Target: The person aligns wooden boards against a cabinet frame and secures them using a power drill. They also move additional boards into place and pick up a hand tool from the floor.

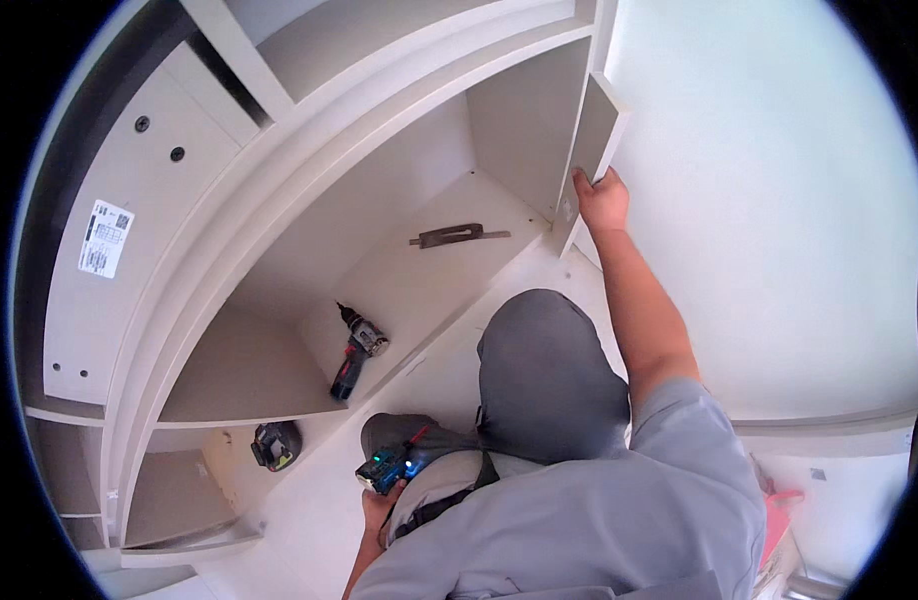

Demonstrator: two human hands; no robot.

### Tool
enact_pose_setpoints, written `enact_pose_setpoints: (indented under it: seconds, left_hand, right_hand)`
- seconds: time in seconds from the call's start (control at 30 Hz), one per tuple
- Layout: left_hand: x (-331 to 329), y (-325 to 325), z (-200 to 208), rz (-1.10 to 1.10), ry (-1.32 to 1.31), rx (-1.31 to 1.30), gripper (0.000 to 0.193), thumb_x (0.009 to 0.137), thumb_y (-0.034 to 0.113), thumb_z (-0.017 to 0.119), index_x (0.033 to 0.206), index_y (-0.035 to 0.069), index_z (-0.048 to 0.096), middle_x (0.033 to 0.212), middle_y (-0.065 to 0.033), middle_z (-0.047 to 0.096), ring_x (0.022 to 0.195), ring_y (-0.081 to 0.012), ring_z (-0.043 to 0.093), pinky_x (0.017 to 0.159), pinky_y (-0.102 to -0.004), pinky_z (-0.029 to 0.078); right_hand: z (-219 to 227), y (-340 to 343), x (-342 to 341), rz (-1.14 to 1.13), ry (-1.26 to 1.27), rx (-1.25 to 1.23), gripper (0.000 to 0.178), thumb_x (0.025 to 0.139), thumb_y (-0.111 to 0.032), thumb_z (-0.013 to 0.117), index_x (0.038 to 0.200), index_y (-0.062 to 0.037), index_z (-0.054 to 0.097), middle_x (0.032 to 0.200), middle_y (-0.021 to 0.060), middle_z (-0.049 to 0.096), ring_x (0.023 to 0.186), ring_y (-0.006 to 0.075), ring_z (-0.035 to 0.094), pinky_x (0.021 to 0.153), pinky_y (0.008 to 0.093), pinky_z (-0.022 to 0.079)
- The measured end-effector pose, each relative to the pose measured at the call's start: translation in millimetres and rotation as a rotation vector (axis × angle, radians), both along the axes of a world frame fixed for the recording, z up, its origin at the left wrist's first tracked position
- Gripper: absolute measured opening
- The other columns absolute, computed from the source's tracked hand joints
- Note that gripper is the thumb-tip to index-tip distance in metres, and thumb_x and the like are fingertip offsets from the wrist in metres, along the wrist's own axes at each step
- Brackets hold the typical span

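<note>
My right hand (605,203) is closed around the lower edge of a narrow light-coloured board (597,125), which stands upright against the right end of the cabinet. The fingers wrap its near edge. Low in the view, my left hand (379,507) grips a small teal-and-black power tool (382,468) with a green light and a bluish-white lamp lit. A thin red part points away from it. The fingers are partly hidden beneath the tool, which is beside my dark-trousered leg.
A pale cabinet (229,185) curves across the left. On its lower shelf lie a cordless drill (361,340) and a dark narrow tool with a thin blade (461,235). A black battery pack (276,446) sits in the compartment nearer me. A white wall (769,210) rises at right.
</note>
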State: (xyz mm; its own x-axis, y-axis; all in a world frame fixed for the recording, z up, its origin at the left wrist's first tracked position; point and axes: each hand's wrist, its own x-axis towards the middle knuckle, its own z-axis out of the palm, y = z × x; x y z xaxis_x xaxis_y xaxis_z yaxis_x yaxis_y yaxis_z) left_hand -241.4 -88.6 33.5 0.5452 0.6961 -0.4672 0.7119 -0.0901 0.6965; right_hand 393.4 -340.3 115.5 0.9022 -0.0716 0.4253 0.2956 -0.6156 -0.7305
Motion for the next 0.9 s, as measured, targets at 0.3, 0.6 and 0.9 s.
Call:
enact_pose_setpoints:
  seconds: [0.3,0.6,0.9]
  left_hand:
    - [-11.0,13.8,-21.3,0.1,-0.178,-0.092,0.029,0.086,0.022,0.083,0.106,0.004,0.074,0.097,-0.0069,0.077,0.089,-0.0163,0.071,0.079,-0.035,0.056]
    - [-64.2,66.4,-89.5,0.04,0.053,-0.037,0.027,0.087,0.029,0.083,0.096,0.003,0.077,0.085,-0.0093,0.077,0.08,-0.0172,0.071,0.072,-0.0371,0.056]
    - [-28.5,51.7,-41.4,-0.013,0.269,0.0,0.03,0.086,0.031,0.083,0.095,0.003,0.077,0.085,-0.01,0.077,0.08,-0.0177,0.071,0.072,-0.0376,0.056]
  right_hand:
    - [-19.7,45.7,22.3,-0.235,0.01,-0.016,0.046,0.093,-0.037,0.068,0.13,-0.0124,0.06,0.13,0.0136,0.062,0.111,0.038,0.065,0.09,0.0508,0.055]
    - [-100.5,70.6,15.5,-0.135,0.296,0.076,0.065,0.091,-0.024,0.069,0.145,-0.0024,0.04,0.143,0.0285,0.047,0.125,0.0475,0.056,0.104,0.0517,0.049]
    - [-132.5,99.4,-13.7,-0.113,0.336,0.303,0.076,0.088,-0.01,0.067,0.154,0.0051,0.031,0.16,0.0276,0.034,0.146,0.0424,0.038,0.117,0.0544,0.035]
